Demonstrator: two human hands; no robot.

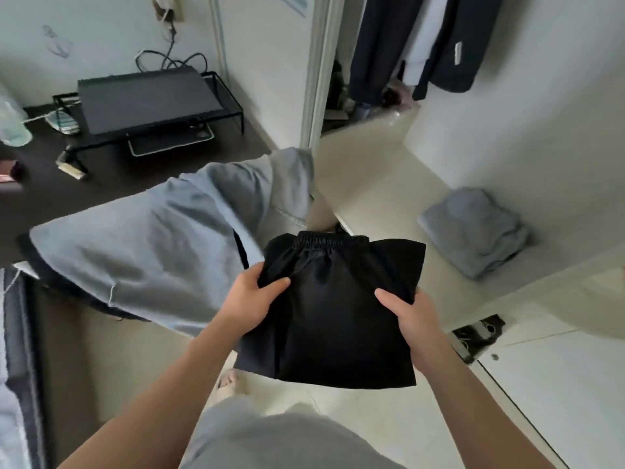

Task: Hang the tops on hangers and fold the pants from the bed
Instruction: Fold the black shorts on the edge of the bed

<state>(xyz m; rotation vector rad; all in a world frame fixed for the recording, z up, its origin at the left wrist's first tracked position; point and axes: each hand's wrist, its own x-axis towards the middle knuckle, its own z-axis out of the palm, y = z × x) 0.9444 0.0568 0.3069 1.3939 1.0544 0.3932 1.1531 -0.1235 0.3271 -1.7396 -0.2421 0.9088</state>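
Note:
A folded pair of black pants (334, 309) with an elastic waistband hangs in front of me above the pale floor. My left hand (252, 301) grips its left edge, thumb on top. My right hand (411, 316) grips its right edge the same way. A light blue-grey garment (162, 245) lies draped over the edge of a dark desk at the left, with a dark cloth partly hidden beneath it. A folded grey-blue garment (473, 228) sits on a white surface at the right. Dark clothes (416, 42) hang in the open closet at the top.
A dark desk (111, 184) at the left carries a black monitor stand (152, 106) and cables. A white wall corner and door frame (318, 79) stand ahead. A dark patterned item (478, 335) lies by the white panel at the right. My bare foot (230, 380) is below the pants.

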